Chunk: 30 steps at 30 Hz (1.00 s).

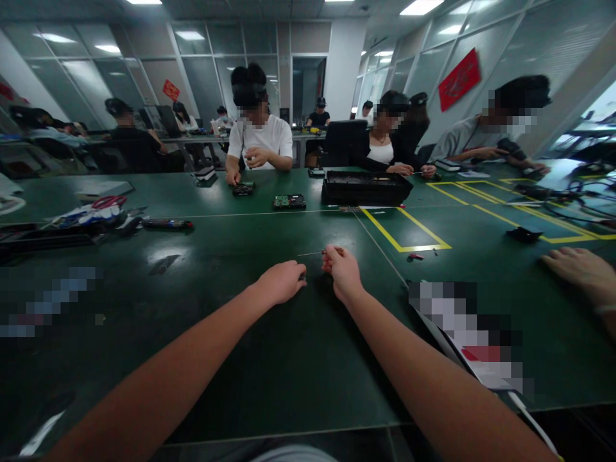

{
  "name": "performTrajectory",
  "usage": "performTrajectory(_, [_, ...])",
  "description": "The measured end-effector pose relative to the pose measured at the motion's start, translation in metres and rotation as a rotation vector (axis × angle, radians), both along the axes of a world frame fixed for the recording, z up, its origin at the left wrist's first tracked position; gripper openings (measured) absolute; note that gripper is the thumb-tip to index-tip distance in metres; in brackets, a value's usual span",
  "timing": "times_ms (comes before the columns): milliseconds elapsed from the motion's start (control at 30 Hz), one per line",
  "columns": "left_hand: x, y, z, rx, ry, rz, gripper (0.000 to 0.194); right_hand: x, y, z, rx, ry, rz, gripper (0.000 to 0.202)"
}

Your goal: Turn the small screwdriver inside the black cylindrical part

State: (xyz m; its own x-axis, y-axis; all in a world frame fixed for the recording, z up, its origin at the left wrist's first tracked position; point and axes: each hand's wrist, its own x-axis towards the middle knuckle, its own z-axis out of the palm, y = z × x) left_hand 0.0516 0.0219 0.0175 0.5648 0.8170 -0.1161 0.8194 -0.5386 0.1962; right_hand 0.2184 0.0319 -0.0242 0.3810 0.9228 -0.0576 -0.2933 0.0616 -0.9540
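Note:
Over the middle of the green table [240, 333], my right hand [341, 269] pinches a thin metal rod [310, 254] that points left. My left hand [283, 282] is just to the left and slightly nearer, its fingers curled closed round a small dark thing I cannot make out. A gap separates the two hands. The rod's tip is above the left hand's knuckles in the picture and seems not to touch it. Beyond the hands lies a green circuit board with a dark body [289, 201].
A black open box [366, 188] stands beyond my right hand. Scissors [108, 202], cloths and a pen-like tool [168, 224] lie left. Yellow tape [426, 248] marks the right side. A person's hand [577, 269] rests far right; several people sit opposite.

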Motion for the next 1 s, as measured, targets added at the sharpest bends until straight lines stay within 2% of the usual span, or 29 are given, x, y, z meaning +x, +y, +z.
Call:
performTrajectory(100, [-0.006,-0.002,0.003,-0.003,-0.054,-0.005,0.024,0.000,0.000,-0.001,-0.005,-0.002,0.007,0.023])
performTrajectory(200, [-0.021,-0.006,0.008,-0.038,-0.240,0.069,0.026,0.001,0.000,-0.003,-0.001,-0.015,0.036,0.023])
performTrajectory(367, [-0.062,-0.010,0.013,-0.139,-0.614,0.310,0.029,0.004,0.000,-0.006,0.014,-0.040,0.063,0.027])
performTrajectory(467, [-0.091,-0.015,0.017,-0.253,-0.876,0.473,0.033,0.004,0.000,-0.006,0.006,-0.053,0.068,0.028])
performTrajectory(567, [-0.120,-0.027,0.027,-0.346,-1.239,0.637,0.021,0.003,0.000,-0.004,0.003,-0.046,0.070,0.028])
performTrajectory(633, [-0.140,-0.038,0.036,-0.349,-1.405,0.770,0.015,0.002,-0.001,-0.002,0.008,-0.032,0.064,0.028])
performTrajectory(800, [-0.199,-0.072,0.055,-0.213,-1.543,1.031,0.011,0.002,-0.002,-0.001,0.006,-0.022,0.054,0.029])
performTrajectory(900, [-0.243,-0.089,0.052,-0.064,-1.549,1.197,0.011,0.002,-0.002,-0.001,0.001,-0.039,0.053,0.029])
performTrajectory(967, [-0.272,-0.097,0.047,0.051,-1.485,1.240,0.014,0.002,-0.002,-0.001,-0.002,-0.052,0.060,0.028])
performTrajectory(1000, [-0.285,-0.100,0.045,0.057,-1.424,1.222,0.017,0.002,-0.003,-0.001,-0.001,-0.059,0.064,0.028])
